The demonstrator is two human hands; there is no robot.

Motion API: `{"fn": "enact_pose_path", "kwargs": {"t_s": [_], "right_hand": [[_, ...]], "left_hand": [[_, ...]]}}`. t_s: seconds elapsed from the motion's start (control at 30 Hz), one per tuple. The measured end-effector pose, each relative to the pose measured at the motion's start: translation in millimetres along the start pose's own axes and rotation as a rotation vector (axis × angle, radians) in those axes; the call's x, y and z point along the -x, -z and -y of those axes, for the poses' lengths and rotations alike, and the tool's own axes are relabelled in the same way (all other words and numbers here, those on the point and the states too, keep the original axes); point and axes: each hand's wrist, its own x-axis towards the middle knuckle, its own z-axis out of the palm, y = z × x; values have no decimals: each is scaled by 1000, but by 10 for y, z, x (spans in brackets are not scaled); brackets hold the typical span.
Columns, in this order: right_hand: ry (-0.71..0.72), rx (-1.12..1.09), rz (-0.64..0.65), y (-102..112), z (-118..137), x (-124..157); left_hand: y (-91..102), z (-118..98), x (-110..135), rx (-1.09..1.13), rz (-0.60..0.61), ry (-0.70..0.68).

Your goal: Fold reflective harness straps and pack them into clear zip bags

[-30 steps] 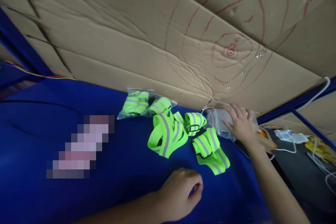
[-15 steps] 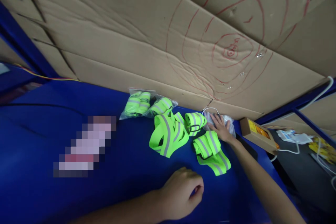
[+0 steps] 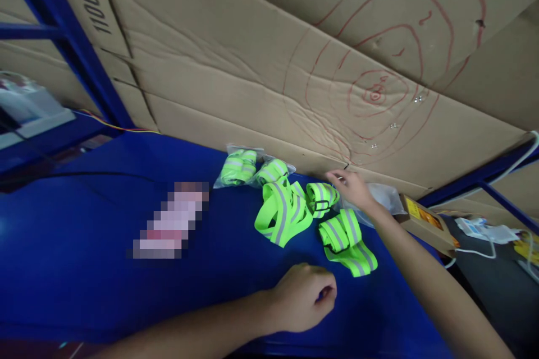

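My left hand [image 3: 305, 298] is curled into a loose fist over the blue tabletop, with nothing visible in it. At the foot of the cardboard, my right hand [image 3: 351, 188] has its fingers drawn together in a pinch. A small pale bit shows at the fingertips, too small to name. Under and behind that hand lies a clear plastic bag [image 3: 385, 197]. Just left of it sits a rolled neon-green reflective strap with a black buckle [image 3: 321, 199]. A looser reflective strap [image 3: 280, 213] and a partly unrolled one [image 3: 347, 241] lie nearer me.
Two bagged reflective straps, one a green bundle [image 3: 239, 168], the other a smaller roll [image 3: 273, 171], rest against the cardboard wall [image 3: 231, 106]. A pixelated pinkish item [image 3: 170, 221] lies left on the blue table [image 3: 84, 219]. A small brown box [image 3: 427, 224] stands at right.
My right hand has lifted off the plastic bag and moved slightly left and up, its spread fingers now pinched. My left hand stays in a fist. The view has shifted.
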Motion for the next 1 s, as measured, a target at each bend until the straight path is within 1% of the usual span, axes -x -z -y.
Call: {"fn": "enact_pose_path", "kwargs": {"t_s": [0.07,0.13,0.2,0.27,0.33,0.4,0.47,0.5,0.57,0.6,0.63,0.7,0.73,0.77,0.8,0.83,0.87,0.9,0.93,0.97,1.0], "right_hand": [[-17,-47,105,-204,279,-256],[-69,-90,184,-430,489,-530],[-155,-137,236,-629,626,-772],[-245,-198,260,-776,711,-937],[-312,-269,262,-872,780,-1000],[-341,-345,238,-920,864,-972],[-329,-423,171,-905,976,-880],[-306,-461,115,-865,1038,-817],[-230,-531,-41,-695,1149,-661],[-180,-560,-138,-560,1186,-565],[-126,-584,-237,-392,1201,-452],[-20,-613,-432,18,1155,-170],[45,-623,-586,242,1092,5],[156,-632,-821,460,1005,204],[176,-630,-930,659,899,428],[166,-620,-981,824,778,676],[104,-567,-1026,945,646,944],[-20,-497,-1012,1014,508,1224],[-193,-481,-888,1028,368,1506],[-363,-529,-716,991,231,1774],[-484,-615,-553,911,100,2014]], "left_hand": [[-10,15,4,0,1,-2],[-17,35,10,-3,6,-1],[-18,55,16,5,20,1],[-12,72,21,31,31,7],[-1,80,22,60,37,13],[9,81,21,71,39,16],[18,75,17,71,45,18],[24,68,15,69,46,21],[54,45,10,49,31,6],[82,25,9,22,9,-25],[120,0,9,-26,-21,-80],[231,-66,17,-180,-101,-228],[300,-102,24,-272,-144,-299],[375,-137,33,-359,-192,-330],[454,-166,42,-426,-234,-324],[534,-187,49,-474,-271,-271],[614,-199,53,-511,-279,-183],[690,-201,51,-541,-260,-83],[762,-193,43,-571,-221,23],[825,-178,29,-600,-161,111],[877,-157,9,-628,-101,187]]}}
